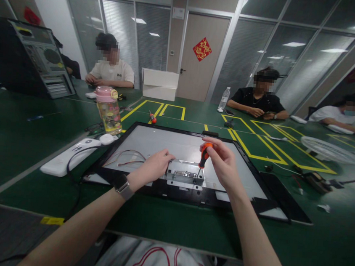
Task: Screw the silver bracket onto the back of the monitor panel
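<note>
A flat display panel (161,137) with a black frame lies on the green table, its pale side up. Along its near edge sits a silver metal bracket (178,167). My left hand (155,166), with a watch on the wrist, has its fingers closed at the bracket's left end. In my right hand (225,161) is an orange and black screwdriver (204,156), held nearly upright with its tip down at the bracket's right part. Whether a screw is under the tip cannot be made out. Thin wires (130,155) lie on the panel left of my left hand.
Left of the panel are a white power bank (70,157) with a cable and a pink-lidded bottle (107,111). A computer case (36,59) stands farther left. On the right are a dark slab (285,197) and a tool (315,179). Several people sit across the table.
</note>
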Motion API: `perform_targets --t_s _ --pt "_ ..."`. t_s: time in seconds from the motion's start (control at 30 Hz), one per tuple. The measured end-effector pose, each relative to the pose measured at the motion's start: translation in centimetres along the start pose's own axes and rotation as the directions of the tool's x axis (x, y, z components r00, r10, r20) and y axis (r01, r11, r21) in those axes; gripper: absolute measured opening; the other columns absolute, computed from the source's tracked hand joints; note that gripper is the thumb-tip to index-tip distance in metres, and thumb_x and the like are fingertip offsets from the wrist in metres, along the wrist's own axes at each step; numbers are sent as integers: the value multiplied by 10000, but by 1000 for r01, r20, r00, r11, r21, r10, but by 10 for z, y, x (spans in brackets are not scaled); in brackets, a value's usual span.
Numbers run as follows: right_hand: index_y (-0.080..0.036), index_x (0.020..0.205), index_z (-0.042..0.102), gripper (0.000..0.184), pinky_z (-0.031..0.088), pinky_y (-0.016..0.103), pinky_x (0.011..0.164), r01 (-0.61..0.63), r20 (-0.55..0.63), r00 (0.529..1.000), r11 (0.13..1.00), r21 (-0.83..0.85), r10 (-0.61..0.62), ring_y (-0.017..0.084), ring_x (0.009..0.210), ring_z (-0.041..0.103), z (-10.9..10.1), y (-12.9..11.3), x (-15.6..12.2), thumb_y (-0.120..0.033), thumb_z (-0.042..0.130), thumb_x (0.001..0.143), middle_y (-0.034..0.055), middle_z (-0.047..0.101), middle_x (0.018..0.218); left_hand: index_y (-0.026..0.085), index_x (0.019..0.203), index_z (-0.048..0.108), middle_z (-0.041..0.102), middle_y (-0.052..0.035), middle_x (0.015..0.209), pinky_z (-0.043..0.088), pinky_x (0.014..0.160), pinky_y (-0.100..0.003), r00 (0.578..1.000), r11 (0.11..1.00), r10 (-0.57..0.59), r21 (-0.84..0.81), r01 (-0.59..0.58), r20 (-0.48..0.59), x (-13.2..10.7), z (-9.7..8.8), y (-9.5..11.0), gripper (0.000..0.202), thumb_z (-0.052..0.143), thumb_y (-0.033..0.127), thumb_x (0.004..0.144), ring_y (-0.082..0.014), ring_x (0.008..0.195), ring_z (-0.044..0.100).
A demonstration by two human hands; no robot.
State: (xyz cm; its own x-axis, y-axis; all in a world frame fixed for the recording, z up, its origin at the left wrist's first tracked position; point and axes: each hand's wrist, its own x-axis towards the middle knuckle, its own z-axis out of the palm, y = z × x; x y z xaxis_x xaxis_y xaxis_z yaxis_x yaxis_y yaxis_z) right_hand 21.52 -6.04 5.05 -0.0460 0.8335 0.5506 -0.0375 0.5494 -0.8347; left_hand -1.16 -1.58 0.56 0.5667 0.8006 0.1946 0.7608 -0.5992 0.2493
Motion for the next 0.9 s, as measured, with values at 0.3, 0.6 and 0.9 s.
perform_targets --t_s 0.3,0.6,0.9 --pt "-283 934 715 157 518 310 754 11 -28 1000 999 -51 -12 161 827 608 5 -4 1 -363 724 800 8 646 920 163 1231 611 587 -99 1092 477 901 -308 1000 1000 -4 7 4 1 0 0 1 386 365 106 939 -185 951 606" --pt "-293 1145 675 268 508 383 866 -5 17 1000 999 -39 6 183 904 638 2 -3 0 -348 602 894 33 698 957 168 1234 609 586 -99 1094 481 896 -310 1000 1000 -8 -3 8 5 0 -2 2 387 361 109 943 -185 953 613" --pt "-296 1016 713 194 493 318 755 64 -39 997 981 -183 -72 158 795 563 4 -4 1 -318 685 825 10 586 904 167 1228 614 589 -99 1098 483 895 -318 1000 1000 -17 1 17 2 -1 -2 3 384 358 114 947 -190 951 614"
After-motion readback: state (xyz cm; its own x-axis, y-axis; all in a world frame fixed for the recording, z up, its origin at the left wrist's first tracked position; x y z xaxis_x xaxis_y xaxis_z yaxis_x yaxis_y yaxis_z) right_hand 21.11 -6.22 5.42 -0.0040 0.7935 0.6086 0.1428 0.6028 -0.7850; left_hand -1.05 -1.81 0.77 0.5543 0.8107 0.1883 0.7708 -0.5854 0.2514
